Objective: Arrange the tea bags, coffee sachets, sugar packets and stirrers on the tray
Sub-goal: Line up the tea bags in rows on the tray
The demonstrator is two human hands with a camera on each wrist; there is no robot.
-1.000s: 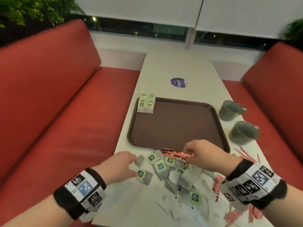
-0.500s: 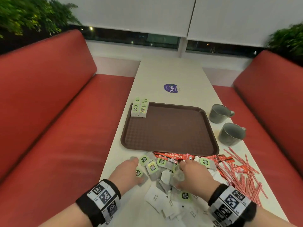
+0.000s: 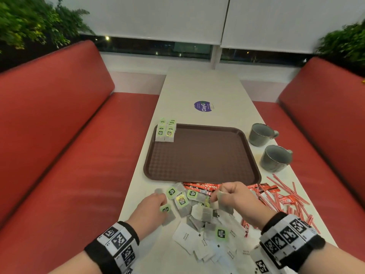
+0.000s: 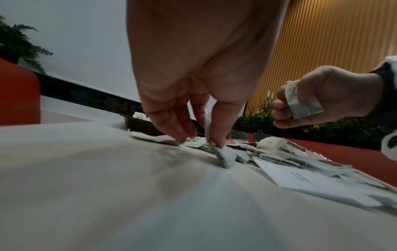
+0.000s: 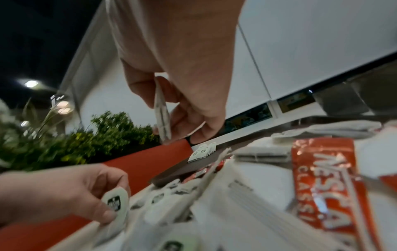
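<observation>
head view: left hand (image 3: 152, 207) pinches a tea bag (image 3: 167, 213) on the counter (image 3: 201, 89); right hand (image 3: 235, 200), raised above the heap, grips another tea bag (image 4: 300, 103) in curled fingers (image 4: 279, 105). tray (image 3: 199, 175) beyond holds stacked tea bags (image 3: 165, 131) in its far-left corner.

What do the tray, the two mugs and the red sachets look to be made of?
Tray: likely moulded plastic, matte brown, with a fine waffle texture. Mugs: probably glazed ceramic, grey-green with a soft sheen, though enamelled metal is possible. Red coffee sachets: foil-like laminate, with crinkled glints.
</observation>
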